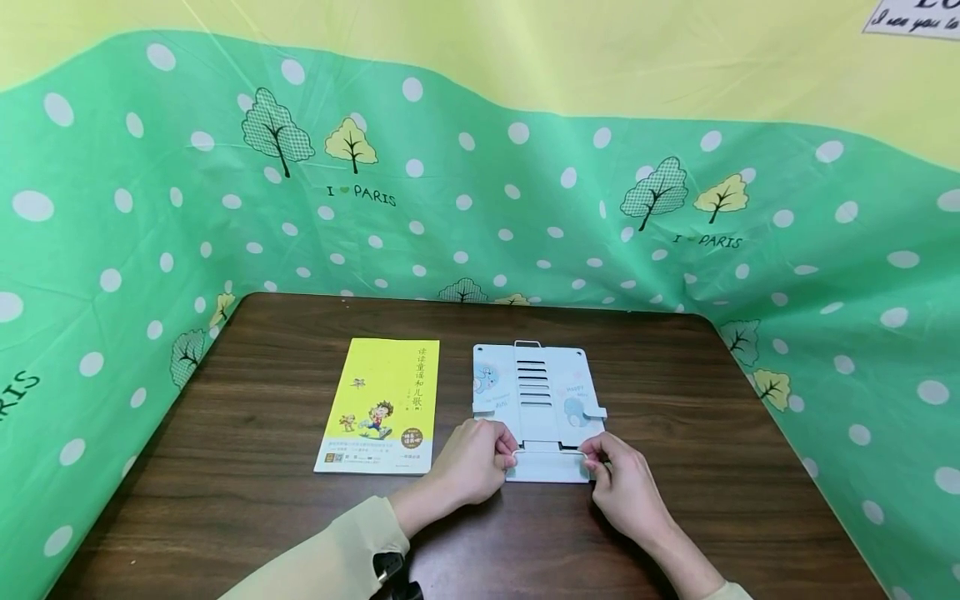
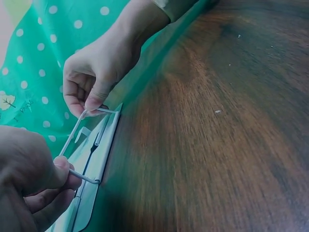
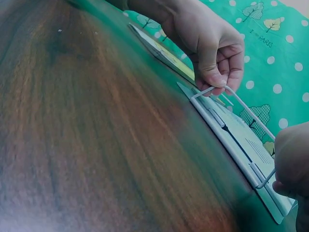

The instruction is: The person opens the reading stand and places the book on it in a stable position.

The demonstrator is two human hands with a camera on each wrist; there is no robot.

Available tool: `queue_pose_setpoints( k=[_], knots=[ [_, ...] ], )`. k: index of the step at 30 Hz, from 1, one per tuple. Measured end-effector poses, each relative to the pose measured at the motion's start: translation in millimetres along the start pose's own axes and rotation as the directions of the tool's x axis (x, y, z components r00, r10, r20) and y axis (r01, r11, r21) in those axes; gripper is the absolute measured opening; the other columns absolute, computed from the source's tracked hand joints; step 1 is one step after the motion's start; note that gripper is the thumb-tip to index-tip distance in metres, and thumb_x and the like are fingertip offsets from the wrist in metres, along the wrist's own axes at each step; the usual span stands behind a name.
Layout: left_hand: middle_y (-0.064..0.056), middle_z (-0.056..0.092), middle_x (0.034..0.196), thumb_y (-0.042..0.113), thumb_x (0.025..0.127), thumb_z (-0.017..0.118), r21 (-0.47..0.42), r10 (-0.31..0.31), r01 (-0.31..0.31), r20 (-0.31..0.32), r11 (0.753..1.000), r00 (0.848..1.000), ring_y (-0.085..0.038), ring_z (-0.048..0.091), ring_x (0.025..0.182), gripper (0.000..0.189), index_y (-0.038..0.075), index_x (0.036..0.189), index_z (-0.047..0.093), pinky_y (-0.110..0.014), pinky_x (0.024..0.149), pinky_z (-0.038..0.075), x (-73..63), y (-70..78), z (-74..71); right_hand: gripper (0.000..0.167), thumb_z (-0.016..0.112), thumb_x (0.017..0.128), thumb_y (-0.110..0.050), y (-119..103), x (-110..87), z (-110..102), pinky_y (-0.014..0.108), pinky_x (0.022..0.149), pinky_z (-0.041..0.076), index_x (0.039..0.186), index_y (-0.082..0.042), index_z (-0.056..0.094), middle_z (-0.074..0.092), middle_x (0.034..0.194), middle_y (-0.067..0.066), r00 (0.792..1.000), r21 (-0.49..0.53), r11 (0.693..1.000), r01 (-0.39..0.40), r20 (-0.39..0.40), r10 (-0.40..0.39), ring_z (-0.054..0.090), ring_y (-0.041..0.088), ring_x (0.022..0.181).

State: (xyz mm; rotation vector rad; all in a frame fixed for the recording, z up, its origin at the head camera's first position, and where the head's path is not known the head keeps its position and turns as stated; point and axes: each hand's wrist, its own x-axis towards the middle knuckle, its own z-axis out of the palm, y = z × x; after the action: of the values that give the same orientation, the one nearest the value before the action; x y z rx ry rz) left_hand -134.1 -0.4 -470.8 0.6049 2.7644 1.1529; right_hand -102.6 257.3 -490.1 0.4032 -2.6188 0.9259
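Note:
A light-blue folding book stand [image 1: 573, 367] with cartoon prints and a slotted middle strip lies flat on the table. Along its near edge a white wire bracket [image 2: 73, 134] stands raised from the panel, hinged at its two ends. My left hand [image 1: 474, 460] pinches the bracket's left corner between thumb and fingers. At the opposite corner my right hand [image 1: 628, 485] pinches the same wire. Both wrist views show the bracket tilted up off the stand, with the fingertips at its bends. Small side clips [image 1: 595, 413] stick out at the stand's edges.
To the left of the stand lies a yellow children's book [image 1: 375, 375], cover up. Dark wood-grain table [image 1: 247, 492] spreads beneath everything. Green polka-dot fabric [image 1: 465, 225] hangs behind the table and along both sides.

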Motion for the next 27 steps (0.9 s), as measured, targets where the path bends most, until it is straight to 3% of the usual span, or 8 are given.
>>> queue_pose_setpoints(
  k=[13, 27],
  knots=[
    [0.019, 0.060, 0.072, 0.003, 0.089, 0.081, 0.002, 0.034, -0.034, -0.017, 0.999, 0.999, 0.001, 0.057, 0.070, 0.018, 0.020, 0.088, 0.074, -0.023, 0.068, 0.051, -3.9, 0.4, 1.8, 0.040, 0.078, 0.074, 0.028, 5.3, -2.1, 0.8, 0.013, 0.069, 0.046, 0.092, -0.007, 0.068, 0.063, 0.084, -0.007, 0.992, -0.013, 0.993, 0.118, -0.050, -0.119, 0.060, 0.005, 0.076],
    [0.019, 0.065, 0.076, 0.005, 0.090, 0.081, 0.033, 0.081, -0.080, -0.031, 0.996, 0.996, 0.002, 0.060, 0.073, 0.012, 0.015, 0.095, 0.077, -0.023, 0.072, 0.053, -5.5, -2.1, 3.7, 0.039, 0.082, 0.074, 0.025, 7.1, -4.1, 2.0, 0.013, 0.071, 0.046, 0.094, -0.005, 0.067, 0.065, 0.088, -0.003, 0.983, -0.008, 0.985, 0.173, -0.057, -0.173, 0.060, 0.006, 0.079]
  ],
)
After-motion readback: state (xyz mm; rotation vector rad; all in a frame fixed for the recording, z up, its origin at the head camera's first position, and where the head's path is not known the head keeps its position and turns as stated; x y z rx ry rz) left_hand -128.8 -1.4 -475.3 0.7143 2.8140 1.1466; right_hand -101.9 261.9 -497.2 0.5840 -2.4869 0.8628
